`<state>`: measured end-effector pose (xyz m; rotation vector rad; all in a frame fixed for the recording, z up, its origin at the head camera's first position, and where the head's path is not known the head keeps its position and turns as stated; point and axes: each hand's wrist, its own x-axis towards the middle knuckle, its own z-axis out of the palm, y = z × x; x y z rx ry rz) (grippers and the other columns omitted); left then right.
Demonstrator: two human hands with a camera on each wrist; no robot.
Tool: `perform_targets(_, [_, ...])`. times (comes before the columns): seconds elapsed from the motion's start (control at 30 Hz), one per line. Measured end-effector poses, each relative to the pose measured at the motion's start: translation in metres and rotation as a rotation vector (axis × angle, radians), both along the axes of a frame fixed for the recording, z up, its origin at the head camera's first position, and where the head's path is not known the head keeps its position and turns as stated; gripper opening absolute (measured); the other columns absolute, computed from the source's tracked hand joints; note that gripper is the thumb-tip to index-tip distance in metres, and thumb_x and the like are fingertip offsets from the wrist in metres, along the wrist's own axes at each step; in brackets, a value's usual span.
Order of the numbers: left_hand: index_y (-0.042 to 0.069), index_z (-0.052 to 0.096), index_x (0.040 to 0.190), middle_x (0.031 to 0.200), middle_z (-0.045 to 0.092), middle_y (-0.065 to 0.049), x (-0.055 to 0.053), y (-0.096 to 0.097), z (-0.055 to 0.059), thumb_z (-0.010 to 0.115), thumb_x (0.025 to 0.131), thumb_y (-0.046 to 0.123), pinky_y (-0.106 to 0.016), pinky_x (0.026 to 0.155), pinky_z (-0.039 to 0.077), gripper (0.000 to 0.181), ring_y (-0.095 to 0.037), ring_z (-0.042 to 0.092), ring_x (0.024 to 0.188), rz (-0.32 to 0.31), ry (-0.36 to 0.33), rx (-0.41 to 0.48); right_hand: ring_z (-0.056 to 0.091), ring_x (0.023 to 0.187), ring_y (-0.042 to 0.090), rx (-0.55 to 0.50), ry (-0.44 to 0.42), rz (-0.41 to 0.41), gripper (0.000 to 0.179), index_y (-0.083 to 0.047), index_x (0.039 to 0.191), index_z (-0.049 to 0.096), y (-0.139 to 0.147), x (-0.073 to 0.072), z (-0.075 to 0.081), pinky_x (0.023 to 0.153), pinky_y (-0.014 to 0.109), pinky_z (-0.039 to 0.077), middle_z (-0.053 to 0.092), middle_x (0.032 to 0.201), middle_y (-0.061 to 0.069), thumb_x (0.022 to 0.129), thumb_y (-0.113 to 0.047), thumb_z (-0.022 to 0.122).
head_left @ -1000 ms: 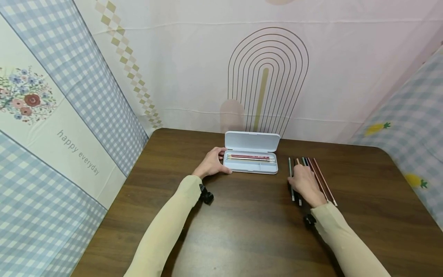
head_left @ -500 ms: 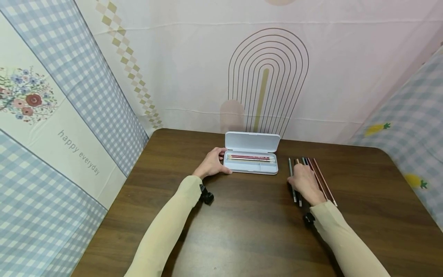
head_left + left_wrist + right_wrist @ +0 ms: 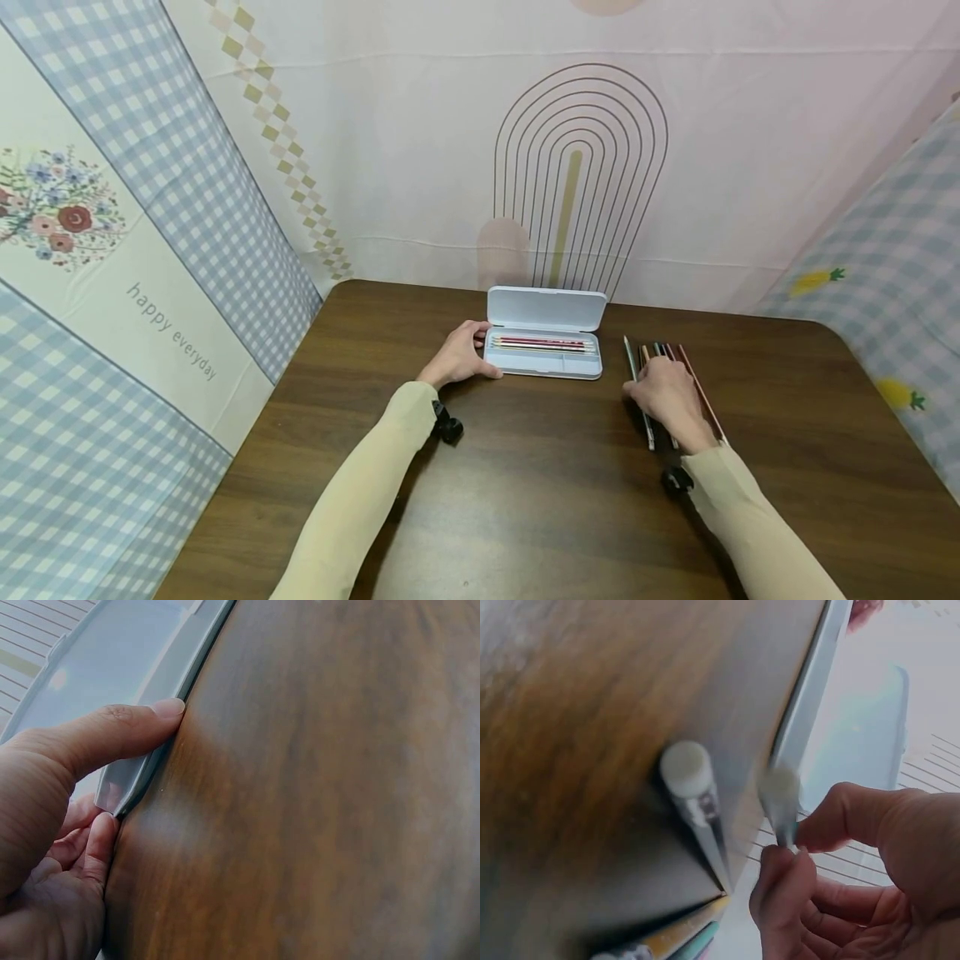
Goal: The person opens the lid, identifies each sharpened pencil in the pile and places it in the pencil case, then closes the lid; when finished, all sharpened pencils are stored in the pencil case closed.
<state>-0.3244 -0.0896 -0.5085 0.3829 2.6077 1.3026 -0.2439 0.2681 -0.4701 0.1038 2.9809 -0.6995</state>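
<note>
A pale blue pencil case [image 3: 525, 362] lies open near the table's back edge, its lid standing up behind several pencils [image 3: 543, 342]. My left hand [image 3: 457, 354] grips the case's left end; in the left wrist view the thumb [image 3: 131, 733] lies on its front rim and the fingertips touch its corner. To the right of the case, my right hand [image 3: 666, 390] pinches a grey-green pencil [image 3: 631, 356] between thumb and fingers. The right wrist view shows this pencil's blurred eraser end [image 3: 780, 791] raised beside another white-tipped pencil [image 3: 686, 776].
Several more loose pencils [image 3: 699, 383] lie under and beside the right hand, partly hidden by it. The brown wooden table [image 3: 525, 483] meets a patterned cloth backdrop [image 3: 420, 167] behind the case. Checked cloth [image 3: 900, 275] hangs on the right.
The grey-green pencil has turned, its near end swinging right, and is now in my right hand's pinch. The right hand has shifted slightly right. My left hand stays on the case.
</note>
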Motion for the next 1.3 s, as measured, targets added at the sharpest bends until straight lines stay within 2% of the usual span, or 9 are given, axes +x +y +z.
perform_targets(0.17, [0.002, 0.051, 0.158, 0.152, 0.057, -0.016, 0.000, 0.000, 0.000, 0.100, 0.076, 0.015, -0.045, 0.120, 0.052, 0.097, -0.033, 0.060, 0.137, 0.002, -0.004, 0.006, 0.057, 0.071, 0.025, 0.013, 0.068, 0.011, 0.023, -0.010, 0.069, 0.067, -0.002, 0.011, 0.011, 0.059, 0.031, 0.040, 0.062, 0.070, 0.004, 0.089, -0.019, 0.073])
perform_targets(0.3, [0.003, 0.051, 0.159, 0.152, 0.057, -0.016, 0.000, 0.000, 0.000, 0.100, 0.076, 0.016, -0.044, 0.120, 0.052, 0.097, -0.033, 0.061, 0.137, 0.002, -0.002, 0.002, 0.059, 0.074, 0.026, -0.002, 0.110, 0.051, 0.011, -0.004, 0.085, 0.068, -0.002, 0.015, 0.014, 0.062, 0.031, 0.041, 0.065, 0.079, 0.009, 0.092, -0.014, 0.068])
perform_targets(0.53, [0.003, 0.051, 0.158, 0.152, 0.057, -0.016, 0.000, 0.000, -0.001, 0.100, 0.076, 0.016, -0.044, 0.120, 0.052, 0.097, -0.033, 0.061, 0.137, 0.003, 0.000, 0.001, 0.054, 0.071, 0.021, -0.045, 0.171, 0.165, 0.009, 0.000, 0.095, 0.070, 0.000, 0.016, 0.015, 0.064, 0.031, 0.040, 0.063, 0.081, 0.008, 0.097, -0.007, 0.063])
perform_targets(0.67, [0.003, 0.051, 0.159, 0.151, 0.057, -0.016, -0.001, 0.000, -0.002, 0.100, 0.076, 0.015, -0.045, 0.120, 0.051, 0.097, -0.033, 0.060, 0.137, 0.003, -0.004, 0.004, 0.055, 0.076, 0.022, -0.069, 0.220, 0.245, 0.013, 0.004, 0.102, 0.073, -0.004, 0.015, 0.018, 0.066, 0.030, 0.041, 0.065, 0.087, 0.013, 0.098, -0.003, 0.063])
perform_targets(0.9, [0.003, 0.051, 0.159, 0.151, 0.057, -0.016, 0.000, 0.000, 0.000, 0.100, 0.076, 0.015, -0.044, 0.120, 0.052, 0.097, -0.032, 0.060, 0.137, 0.005, -0.007, 0.007, 0.061, 0.082, 0.024, -0.069, 0.305, 0.348, 0.015, 0.007, 0.108, 0.076, -0.015, 0.006, 0.020, 0.071, 0.032, 0.048, 0.072, 0.098, 0.019, 0.100, 0.001, 0.065])
perform_targets(1.07, [0.003, 0.051, 0.159, 0.151, 0.057, -0.016, 0.000, 0.000, -0.001, 0.100, 0.076, 0.015, -0.044, 0.120, 0.052, 0.097, -0.032, 0.060, 0.137, 0.005, -0.008, 0.010, 0.063, 0.084, 0.024, -0.053, 0.344, 0.432, 0.011, 0.006, 0.105, 0.075, -0.025, -0.007, 0.018, 0.076, 0.040, 0.055, 0.072, 0.099, 0.017, 0.100, 0.003, 0.067])
perform_targets(1.3, [0.003, 0.051, 0.159, 0.155, 0.055, -0.015, -0.001, 0.000, -0.001, 0.100, 0.076, 0.015, -0.045, 0.120, 0.052, 0.098, -0.032, 0.060, 0.138, 0.001, -0.005, 0.007, 0.065, 0.090, 0.029, -0.040, 0.368, 0.523, 0.009, 0.006, 0.105, 0.074, -0.041, -0.028, 0.016, 0.081, 0.048, 0.058, 0.073, 0.101, 0.018, 0.100, 0.005, 0.067])
